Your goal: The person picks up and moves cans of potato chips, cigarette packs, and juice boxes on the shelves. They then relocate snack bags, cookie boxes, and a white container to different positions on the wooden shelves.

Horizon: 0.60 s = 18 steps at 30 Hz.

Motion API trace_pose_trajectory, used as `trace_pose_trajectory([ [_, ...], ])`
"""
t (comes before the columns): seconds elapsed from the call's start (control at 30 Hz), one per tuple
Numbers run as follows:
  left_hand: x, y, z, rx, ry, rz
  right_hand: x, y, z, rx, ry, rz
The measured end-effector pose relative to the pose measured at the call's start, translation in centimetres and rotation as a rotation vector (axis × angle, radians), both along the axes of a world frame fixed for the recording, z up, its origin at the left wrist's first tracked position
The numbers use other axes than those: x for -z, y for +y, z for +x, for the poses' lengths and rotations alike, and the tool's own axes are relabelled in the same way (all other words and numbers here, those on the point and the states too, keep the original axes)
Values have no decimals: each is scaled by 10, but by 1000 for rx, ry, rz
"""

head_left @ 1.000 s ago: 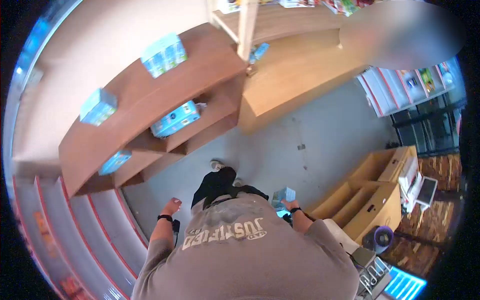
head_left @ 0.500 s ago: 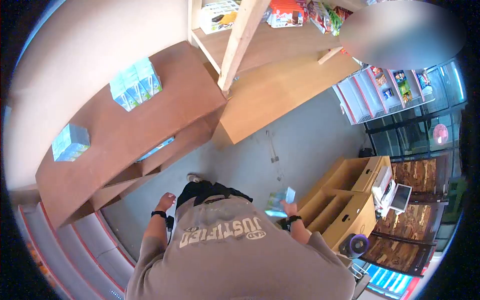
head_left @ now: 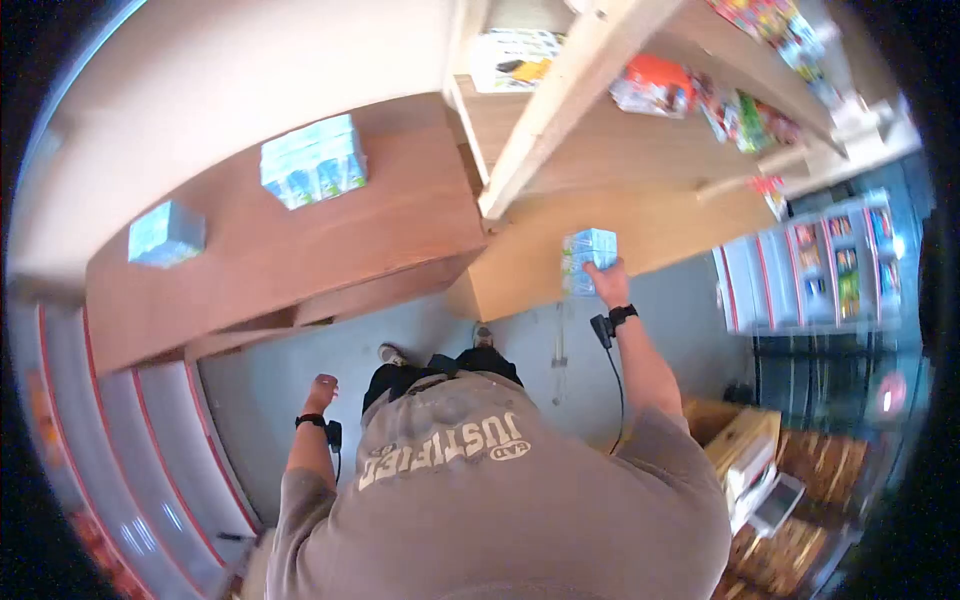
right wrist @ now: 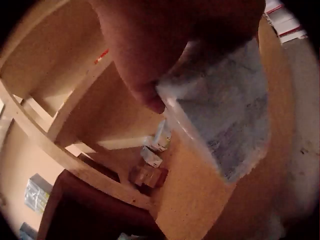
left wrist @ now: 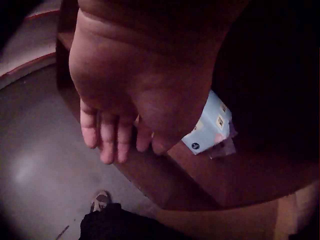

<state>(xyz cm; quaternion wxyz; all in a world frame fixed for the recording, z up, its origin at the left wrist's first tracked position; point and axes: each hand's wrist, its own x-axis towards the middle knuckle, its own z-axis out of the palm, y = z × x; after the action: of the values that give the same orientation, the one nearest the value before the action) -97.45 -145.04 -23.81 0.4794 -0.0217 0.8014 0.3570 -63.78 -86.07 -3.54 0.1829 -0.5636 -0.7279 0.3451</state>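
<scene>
My right hand (head_left: 610,282) grips a light-blue shrink-wrapped pack of drink cartons (head_left: 588,258), held out over the edge of the tan counter (head_left: 520,272). In the right wrist view, the thumb of the right hand (right wrist: 142,60) presses on one side of the wrapped pack (right wrist: 225,115); the other fingers are hidden. My left hand (head_left: 320,392) hangs low beside my body with nothing in it. The left wrist view shows its fingers (left wrist: 107,135) loosely relaxed, near the brown counter's open compartments.
Two blue carton packs (head_left: 315,162) (head_left: 167,234) stand on the brown counter (head_left: 300,265) ahead. A wooden post (head_left: 560,110) and shelves of snack packets (head_left: 652,88) rise over the tan counter. Red-edged shelves (head_left: 150,470) line the left. A blue box (left wrist: 207,131) sits inside the brown counter.
My right hand has swung up and forward with the carton pack, from low at my right side to the tan counter's edge. The left hand still hangs at my side.
</scene>
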Motion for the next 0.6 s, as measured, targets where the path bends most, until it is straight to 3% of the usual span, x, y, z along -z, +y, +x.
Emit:
trace_pose_trajectory([
  [0.07, -8, -6, 31, -179, 6, 9, 12, 52, -24, -128, -172, 102],
  [0.13, -20, -5, 75, -243, 33, -53, 34, 93, -46, -99, -150, 148],
  [0.17, -27, -3, 98, -272, 45, -86, 97, 150, -45, -116, -159, 99],
  [0.23, -37, -2, 144, -329, -5, -119, 82, 161, -75, -243, -47, 132],
  [0.27, -37, -4, 167, -340, 5, -135, 87, 174, -89, -195, -207, 67],
  [0.3, -31, -5, 191, -341, 15, -147, 86, 175, -114, -232, -188, 65],
  [0.47, -5, -17, 289, -496, -174, -150, 90, 184, -162, -307, -149, 263],
  [0.6, -62, 4, 312, -554, -103, -206, 96, 193, -153, -324, -129, 428],
])
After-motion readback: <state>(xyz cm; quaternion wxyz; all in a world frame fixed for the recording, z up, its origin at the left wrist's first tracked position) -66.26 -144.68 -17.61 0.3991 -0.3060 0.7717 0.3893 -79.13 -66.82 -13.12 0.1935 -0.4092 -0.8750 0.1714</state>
